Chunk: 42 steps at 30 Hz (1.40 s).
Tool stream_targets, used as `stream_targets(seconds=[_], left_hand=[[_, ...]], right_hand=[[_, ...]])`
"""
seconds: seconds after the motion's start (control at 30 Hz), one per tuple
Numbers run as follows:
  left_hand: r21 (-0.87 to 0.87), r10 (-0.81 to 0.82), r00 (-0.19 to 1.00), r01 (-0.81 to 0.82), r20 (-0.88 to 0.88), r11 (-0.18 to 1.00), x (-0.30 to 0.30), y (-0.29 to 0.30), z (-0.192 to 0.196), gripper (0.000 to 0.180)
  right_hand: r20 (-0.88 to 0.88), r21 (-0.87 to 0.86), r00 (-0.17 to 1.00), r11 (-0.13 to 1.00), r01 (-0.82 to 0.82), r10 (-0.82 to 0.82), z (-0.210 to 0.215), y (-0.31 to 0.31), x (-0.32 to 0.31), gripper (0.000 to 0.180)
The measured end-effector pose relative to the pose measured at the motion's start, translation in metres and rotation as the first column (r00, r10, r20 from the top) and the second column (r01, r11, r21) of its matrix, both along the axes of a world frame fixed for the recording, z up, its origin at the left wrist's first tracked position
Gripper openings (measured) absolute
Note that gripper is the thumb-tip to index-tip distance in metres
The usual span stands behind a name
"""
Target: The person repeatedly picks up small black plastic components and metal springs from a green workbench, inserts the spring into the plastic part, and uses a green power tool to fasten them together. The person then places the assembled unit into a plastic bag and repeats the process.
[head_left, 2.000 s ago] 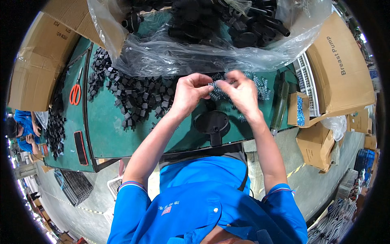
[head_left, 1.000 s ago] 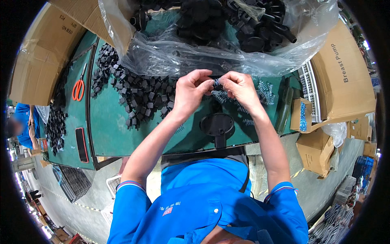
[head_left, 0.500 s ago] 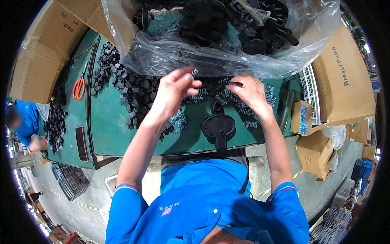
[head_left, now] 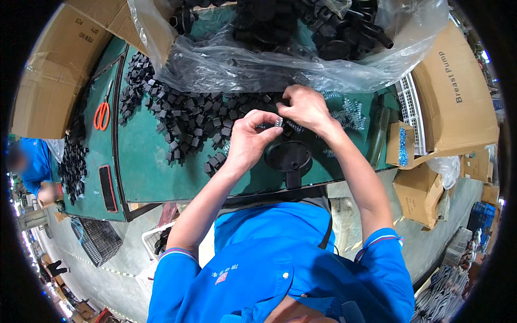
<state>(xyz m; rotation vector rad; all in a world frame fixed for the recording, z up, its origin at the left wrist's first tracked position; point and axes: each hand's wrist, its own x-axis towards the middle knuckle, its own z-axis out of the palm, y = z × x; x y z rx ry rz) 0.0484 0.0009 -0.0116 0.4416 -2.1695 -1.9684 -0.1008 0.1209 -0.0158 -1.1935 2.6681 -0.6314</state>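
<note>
My left hand (head_left: 250, 139) pinches a small metal coil spring (head_left: 278, 122) between thumb and fingertips, just above a black plastic part with a round base (head_left: 288, 157) near the table's front edge. My right hand (head_left: 308, 109) is close beside it, knuckles up and fingers bent together over the far side of that part. What its fingertips hold, if anything, is hidden in dark shapes. More coil springs (head_left: 350, 114) lie right of my right hand. To the left spreads a large heap of small black block-like pieces (head_left: 186, 116).
A clear plastic bag (head_left: 231, 70) of black parts lies across the back. Orange-handled scissors (head_left: 102, 115) and a phone (head_left: 107, 188) are on the left. Cardboard boxes (head_left: 455, 102) flank the table, a small box with blue pieces (head_left: 401, 145) at right. A co-worker in blue (head_left: 33, 161) sits far left.
My left hand has moved right and nearer with the spring, to above the round-based part. My right hand has shifted left and slightly farther away, so both hands are now close together.
</note>
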Motion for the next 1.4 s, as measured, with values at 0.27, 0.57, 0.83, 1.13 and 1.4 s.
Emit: stream_targets(seconds=[0.27, 0.57, 0.83, 1.13, 1.4], left_hand=[[-0.301, -0.025, 0.999, 0.015, -0.027, 0.954, -0.015, 0.02, -0.029, 0.019], [-0.31, -0.02, 0.99, 0.063, 0.139, 0.949, -0.006, 0.018, -0.016, 0.021], [-0.459, 0.01, 1.0, 0.005, 0.029, 0.888, -0.006, 0.026, -0.015, 0.02], [-0.5, 0.03, 0.999, -0.018, 0.016, 0.866, -0.009, 0.029, -0.013, 0.019], [-0.428, 0.064, 0.997, -0.042, 0.036, 0.903, -0.007, 0.031, -0.014, 0.039]], right_hand=[[0.766, -0.456, 0.583, 0.868, 0.196, 0.271, 0.033, 0.076, 0.02, 0.024], [0.847, -0.511, 0.37, 0.776, 0.369, 0.382, 0.019, 0.081, 0.035, 0.033], [0.785, -0.516, 0.567, 0.77, 0.375, 0.25, 0.025, 0.074, 0.048, 0.033], [0.339, -0.416, 0.908, 0.905, -0.09, 0.247, 0.029, 0.064, 0.043, 0.033], [0.121, -0.264, 0.955, 0.936, -0.231, 0.269, 0.021, 0.057, 0.038, 0.035]])
